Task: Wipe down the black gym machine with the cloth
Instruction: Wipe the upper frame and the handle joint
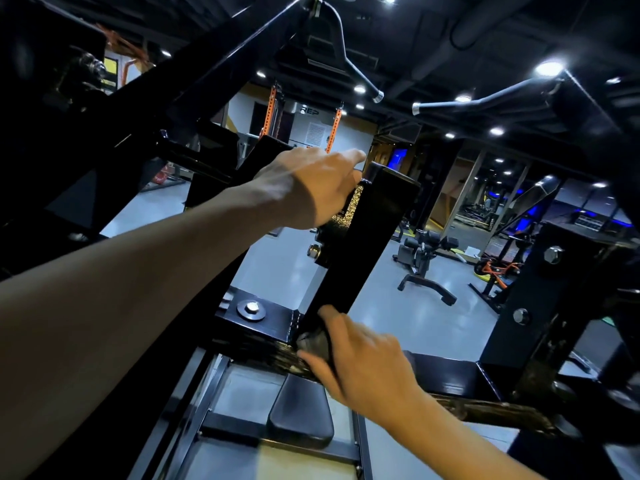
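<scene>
The black gym machine fills the view; its slanted square post [363,244] rises through the middle. My left hand [311,188] grips a gold knurled handle [348,211] fixed beside the top of the post. My right hand [363,362] is at the foot of the post, its fingers curled round a dark cloth [313,344] held against the post's lower left side where it meets the frame. Most of the cloth is hidden under my fingers.
A black seat pad [301,410] lies below my right hand. Two grey-tipped pull-down handles [360,77] [467,102] hang overhead. A bolted black upright [540,299] stands at the right. Another bench [426,261] sits on the grey floor beyond.
</scene>
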A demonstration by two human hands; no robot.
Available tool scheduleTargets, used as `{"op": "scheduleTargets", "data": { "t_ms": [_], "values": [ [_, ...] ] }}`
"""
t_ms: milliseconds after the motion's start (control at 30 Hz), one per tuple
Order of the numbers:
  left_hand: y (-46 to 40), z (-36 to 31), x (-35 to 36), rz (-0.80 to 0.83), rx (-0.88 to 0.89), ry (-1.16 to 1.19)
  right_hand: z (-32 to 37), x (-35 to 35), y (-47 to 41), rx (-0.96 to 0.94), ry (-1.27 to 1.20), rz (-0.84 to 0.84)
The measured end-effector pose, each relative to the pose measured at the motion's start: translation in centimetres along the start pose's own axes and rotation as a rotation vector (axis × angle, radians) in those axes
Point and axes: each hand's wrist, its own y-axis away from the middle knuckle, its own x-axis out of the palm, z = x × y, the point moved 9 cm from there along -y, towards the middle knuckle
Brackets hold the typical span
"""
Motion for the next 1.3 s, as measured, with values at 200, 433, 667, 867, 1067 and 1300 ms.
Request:
{"op": "scheduleTargets", "data": {
  "t_ms": [200, 433, 667, 867, 1067, 1300],
  "values": [
    [0.0, 0.0, -0.1, -0.017, 0.007, -0.011, -2.8, -5.9, -3.2, 0.155, -0.039, -0.266],
    [0.2, -0.5, 0.0, -0.035, 0.056, -0.043, 0.0, 0.6, 0.8, 0.021, 0.009, 0.008],
    [0.4, -0.8, 0.1, -0.024, 0.074, -0.035, 0.3, 0.5, 0.5, 0.000, 0.053, 0.017],
    [0.4, -0.5, 0.1, -0.006, 0.046, -0.005, 0.5, 0.5, 0.8, 0.023, 0.060, 0.044],
    [0.2, -0.4, 0.1, -0.018, 0.039, -0.024, 1.1, 0.7, 0.3, -0.019, 0.090, 0.049],
    [0.3, -0.3, 0.2, -0.008, 0.048, -0.014, 0.6, 0.8, 1.0, 0.017, 0.066, 0.078]
  ]
}}
